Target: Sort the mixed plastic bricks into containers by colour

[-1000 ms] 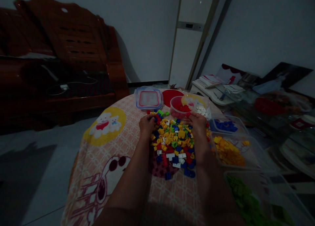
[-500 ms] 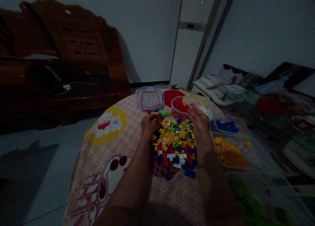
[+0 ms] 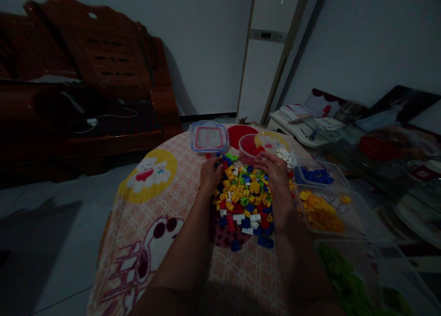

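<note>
Mixed-colour toy bricks [image 3: 243, 194] lie loose mid-table, between the left hand [image 3: 211, 172], fingers curled at the pile's far-left edge, grip contents indeterminable, and the right hand [image 3: 274, 171], fingers loosely spread. Round tub [image 3: 248, 155] stands just beyond; patterned tablecloth [image 3: 186, 178] lies exposed leftward.

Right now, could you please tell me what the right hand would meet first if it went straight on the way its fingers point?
The right hand would probably meet the round clear tub holding red bricks, though its height above the table is unclear in this dim view.
</note>
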Motion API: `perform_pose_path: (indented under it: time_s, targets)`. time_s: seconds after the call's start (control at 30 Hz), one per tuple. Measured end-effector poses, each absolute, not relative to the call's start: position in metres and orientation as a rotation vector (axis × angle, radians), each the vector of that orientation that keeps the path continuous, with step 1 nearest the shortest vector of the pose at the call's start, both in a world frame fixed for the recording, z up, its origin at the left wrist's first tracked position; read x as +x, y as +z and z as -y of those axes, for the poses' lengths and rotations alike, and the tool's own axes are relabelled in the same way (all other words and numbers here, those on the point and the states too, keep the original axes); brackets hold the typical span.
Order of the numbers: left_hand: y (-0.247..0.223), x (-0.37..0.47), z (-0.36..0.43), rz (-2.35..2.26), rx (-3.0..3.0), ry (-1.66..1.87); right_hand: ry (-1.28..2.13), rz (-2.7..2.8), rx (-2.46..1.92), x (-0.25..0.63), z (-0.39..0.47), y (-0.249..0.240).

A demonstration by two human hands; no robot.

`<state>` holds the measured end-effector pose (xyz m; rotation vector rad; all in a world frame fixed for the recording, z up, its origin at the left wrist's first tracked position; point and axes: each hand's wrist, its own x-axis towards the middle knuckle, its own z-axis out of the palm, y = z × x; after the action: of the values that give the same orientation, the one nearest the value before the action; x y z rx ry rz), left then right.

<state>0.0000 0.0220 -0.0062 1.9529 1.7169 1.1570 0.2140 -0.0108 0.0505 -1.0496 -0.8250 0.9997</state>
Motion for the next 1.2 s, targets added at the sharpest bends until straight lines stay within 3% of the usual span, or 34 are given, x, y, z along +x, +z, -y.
perform_pose_path:
  time_s: [0.37,1.2]
  targets:
    - [-0.004,0.003,-0.023,-1.672,2.202,0.814,1.018,0.872,-1.091,0.213,0.015,0.055]
    - [0.018,0.002,-0.010,-1.601,1.955,1.019,1.047,0.903,-1.151,0.211,0.020,0.059]
